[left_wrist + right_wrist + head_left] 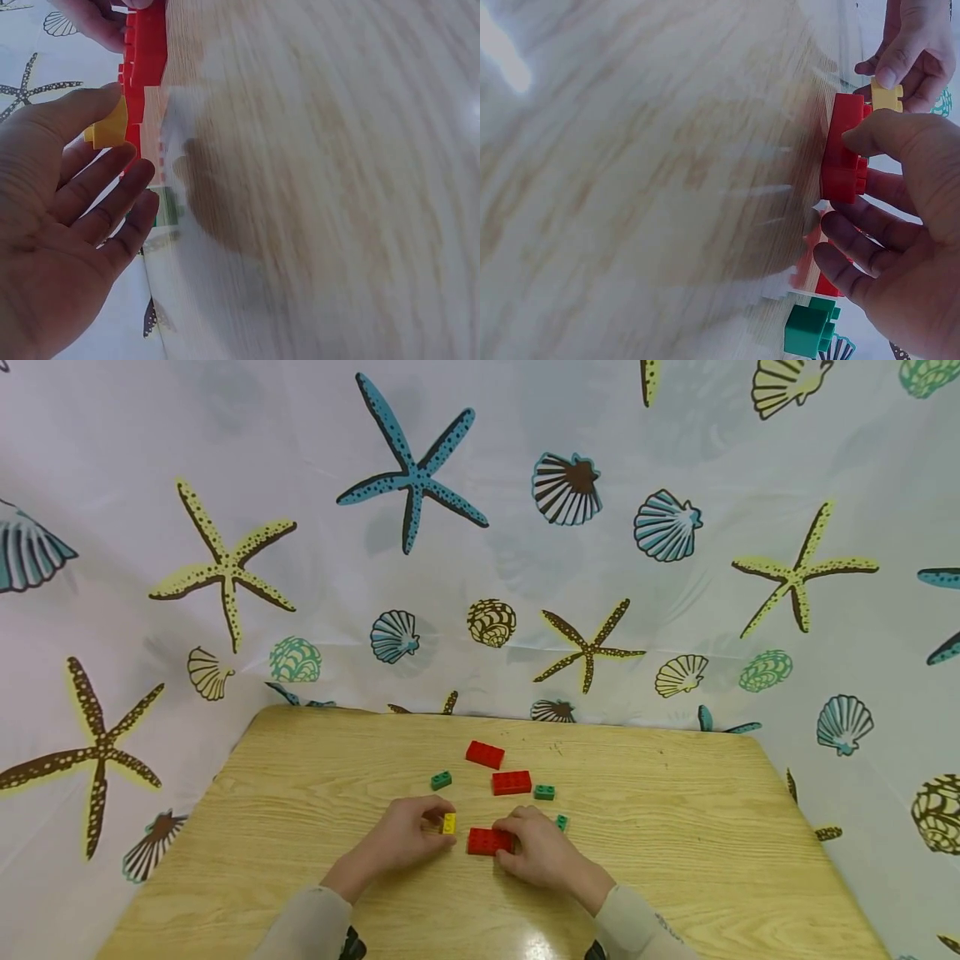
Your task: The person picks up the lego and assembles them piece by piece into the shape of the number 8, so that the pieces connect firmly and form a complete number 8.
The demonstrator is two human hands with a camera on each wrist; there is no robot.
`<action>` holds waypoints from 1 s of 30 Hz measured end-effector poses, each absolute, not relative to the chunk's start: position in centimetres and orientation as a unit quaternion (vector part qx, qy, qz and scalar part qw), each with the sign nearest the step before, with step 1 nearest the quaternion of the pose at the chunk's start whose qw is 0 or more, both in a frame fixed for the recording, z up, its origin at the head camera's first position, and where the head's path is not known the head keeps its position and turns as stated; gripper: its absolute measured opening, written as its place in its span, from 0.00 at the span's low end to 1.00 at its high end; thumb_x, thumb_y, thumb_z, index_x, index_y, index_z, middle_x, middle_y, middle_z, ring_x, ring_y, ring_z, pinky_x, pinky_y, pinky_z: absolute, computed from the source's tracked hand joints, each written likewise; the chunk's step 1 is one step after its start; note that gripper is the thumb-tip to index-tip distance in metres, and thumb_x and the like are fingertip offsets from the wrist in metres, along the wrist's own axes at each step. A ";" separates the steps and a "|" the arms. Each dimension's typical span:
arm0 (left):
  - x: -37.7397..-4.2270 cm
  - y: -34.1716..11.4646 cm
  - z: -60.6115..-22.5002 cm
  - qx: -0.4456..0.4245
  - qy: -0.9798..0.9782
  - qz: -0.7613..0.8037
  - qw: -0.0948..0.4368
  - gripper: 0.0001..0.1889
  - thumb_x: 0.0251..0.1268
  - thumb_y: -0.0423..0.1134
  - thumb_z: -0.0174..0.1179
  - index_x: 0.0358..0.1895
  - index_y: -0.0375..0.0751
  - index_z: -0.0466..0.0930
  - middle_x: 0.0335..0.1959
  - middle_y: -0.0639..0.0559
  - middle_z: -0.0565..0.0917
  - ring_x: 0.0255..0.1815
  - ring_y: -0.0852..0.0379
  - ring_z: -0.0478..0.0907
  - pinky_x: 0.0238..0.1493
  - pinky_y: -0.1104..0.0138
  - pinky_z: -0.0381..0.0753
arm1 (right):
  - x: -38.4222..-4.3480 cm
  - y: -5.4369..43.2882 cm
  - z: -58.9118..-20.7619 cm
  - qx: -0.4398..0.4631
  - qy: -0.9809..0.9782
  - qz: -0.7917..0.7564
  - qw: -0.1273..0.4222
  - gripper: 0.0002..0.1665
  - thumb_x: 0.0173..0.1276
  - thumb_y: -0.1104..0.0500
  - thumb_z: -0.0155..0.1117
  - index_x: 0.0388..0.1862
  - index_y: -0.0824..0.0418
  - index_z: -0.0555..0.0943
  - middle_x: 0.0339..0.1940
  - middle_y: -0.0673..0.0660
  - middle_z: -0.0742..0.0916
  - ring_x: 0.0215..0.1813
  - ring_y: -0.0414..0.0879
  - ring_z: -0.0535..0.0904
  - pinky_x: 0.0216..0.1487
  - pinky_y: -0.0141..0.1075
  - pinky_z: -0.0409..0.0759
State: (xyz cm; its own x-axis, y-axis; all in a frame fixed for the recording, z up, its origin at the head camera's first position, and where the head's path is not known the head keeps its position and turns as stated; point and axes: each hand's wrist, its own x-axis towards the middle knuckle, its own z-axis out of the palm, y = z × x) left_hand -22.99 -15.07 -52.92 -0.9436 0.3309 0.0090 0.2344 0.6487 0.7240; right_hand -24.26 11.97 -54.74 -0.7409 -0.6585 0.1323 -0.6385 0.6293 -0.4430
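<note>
I could see the small yellow brick (pixel 449 824) pinched in the left hand (pixel 405 837), raised with its studs up. Just across from it, the larger red brick (pixel 482 841) also stood studs-up, its length running sideways, its far end in the right hand's (pixel 542 850) grip.

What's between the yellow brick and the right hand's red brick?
Only bare tabletop shows between the yellow brick and that red brick in the head view.

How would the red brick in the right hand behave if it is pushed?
The red brick is probably stiff: its edges look straight. It seems unlikely to roll, being boxy. It may slide easily, since the table looks glossy.
</note>
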 end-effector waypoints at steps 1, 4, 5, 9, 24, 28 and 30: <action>-23.0 -14.9 -52.9 0.159 0.905 0.390 0.060 0.19 0.64 0.40 0.76 0.57 0.41 0.86 0.49 0.54 0.88 0.51 0.52 0.85 0.57 0.53 0.86 | -24.3 12.0 -54.9 -0.360 0.901 -0.240 0.021 0.22 0.75 0.51 0.65 0.60 0.63 0.86 0.50 0.54 0.87 0.51 0.46 0.81 0.55 0.42 0.83; -23.0 -14.6 -52.8 0.167 0.901 0.396 0.055 0.19 0.64 0.40 0.76 0.56 0.39 0.86 0.48 0.54 0.88 0.50 0.52 0.85 0.55 0.52 0.86 | -24.6 12.0 -55.0 -0.359 0.899 -0.248 0.027 0.22 0.75 0.50 0.66 0.59 0.62 0.86 0.49 0.54 0.87 0.50 0.46 0.81 0.52 0.43 0.83; -22.9 -14.5 -52.7 0.169 0.900 0.397 0.054 0.19 0.64 0.41 0.76 0.56 0.39 0.86 0.48 0.54 0.89 0.50 0.52 0.85 0.55 0.52 0.87 | -25.0 12.2 -55.8 -0.364 0.899 -0.244 0.022 0.22 0.75 0.49 0.65 0.59 0.61 0.86 0.49 0.54 0.87 0.49 0.46 0.81 0.51 0.42 0.83; -22.9 -14.0 -52.6 0.176 0.897 0.403 0.051 0.19 0.64 0.41 0.76 0.55 0.39 0.86 0.47 0.53 0.89 0.49 0.53 0.84 0.53 0.52 0.87 | -25.6 12.3 -57.1 -0.359 0.899 -0.249 0.020 0.23 0.74 0.47 0.67 0.59 0.59 0.86 0.49 0.52 0.87 0.49 0.44 0.81 0.51 0.42 0.83; -22.6 -12.9 -52.8 0.183 0.884 0.422 0.081 0.19 0.66 0.42 0.75 0.57 0.40 0.86 0.51 0.51 0.89 0.53 0.51 0.86 0.55 0.52 0.87 | -24.2 11.8 -54.2 -0.335 0.908 -0.248 0.041 0.21 0.72 0.53 0.69 0.59 0.62 0.86 0.49 0.53 0.87 0.48 0.43 0.78 0.50 0.39 0.82; -22.7 -12.6 -53.1 0.193 0.885 0.417 0.080 0.19 0.66 0.42 0.75 0.56 0.40 0.86 0.50 0.52 0.89 0.51 0.53 0.85 0.54 0.54 0.87 | -24.5 11.8 -54.8 -0.338 0.908 -0.246 0.036 0.21 0.72 0.51 0.70 0.58 0.61 0.86 0.48 0.51 0.87 0.46 0.41 0.77 0.47 0.38 0.81; -22.7 -12.5 -53.2 0.196 0.885 0.415 0.080 0.19 0.66 0.42 0.75 0.56 0.41 0.86 0.50 0.53 0.89 0.51 0.54 0.85 0.54 0.55 0.87 | -24.3 11.8 -54.3 -0.345 0.906 -0.242 0.034 0.21 0.72 0.52 0.69 0.58 0.61 0.86 0.48 0.52 0.87 0.46 0.41 0.78 0.46 0.37 0.80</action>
